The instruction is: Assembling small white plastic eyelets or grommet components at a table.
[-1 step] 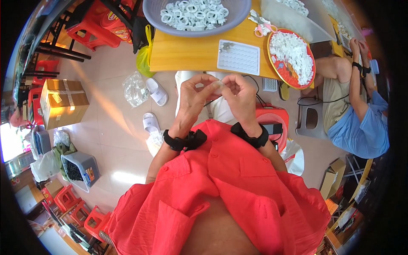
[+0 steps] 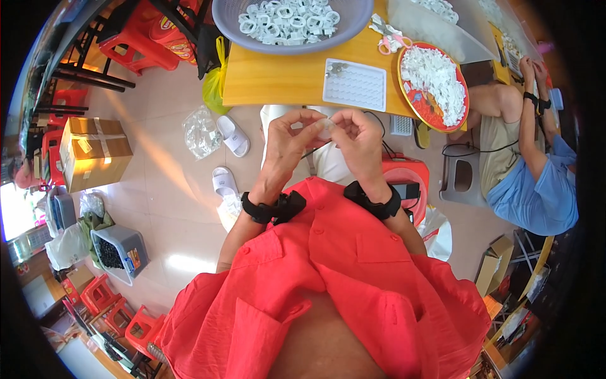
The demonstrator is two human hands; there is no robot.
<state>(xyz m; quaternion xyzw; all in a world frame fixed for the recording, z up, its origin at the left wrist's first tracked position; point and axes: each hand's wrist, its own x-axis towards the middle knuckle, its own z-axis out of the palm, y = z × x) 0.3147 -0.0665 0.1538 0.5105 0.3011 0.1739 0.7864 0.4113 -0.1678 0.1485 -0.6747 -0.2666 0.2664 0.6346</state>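
My left hand (image 2: 289, 136) and my right hand (image 2: 356, 140) meet in front of the table edge, above my lap. Between their pinched fingertips is a small whitish, translucent piece (image 2: 325, 126); its exact shape is mostly covered by the fingers. Just beyond the hands, a white tray (image 2: 372, 95) with rows of small hollows lies on the table, a few small metallic parts at its upper left corner. A purple-grey basin (image 2: 222, 25) of white ring-shaped plastic parts (image 2: 287, 22) stands at the back. To the right, a red round plate (image 2: 420, 114) carries a heap of small white pieces (image 2: 435, 79).
Pink-handled scissors (image 2: 385, 45) lie by the plate on the yellow wooden table (image 2: 271, 82). A yellow bag (image 2: 216, 88) hangs at its left edge. A co-worker in blue (image 2: 530, 189) sits at right. A cardboard box (image 2: 95, 155), slippers (image 2: 233, 136) and a red stool (image 2: 410, 170) stand around me.
Both hands stay nearly in place with only slight finger movement; the small whitish piece shows a little more between the fingertips.
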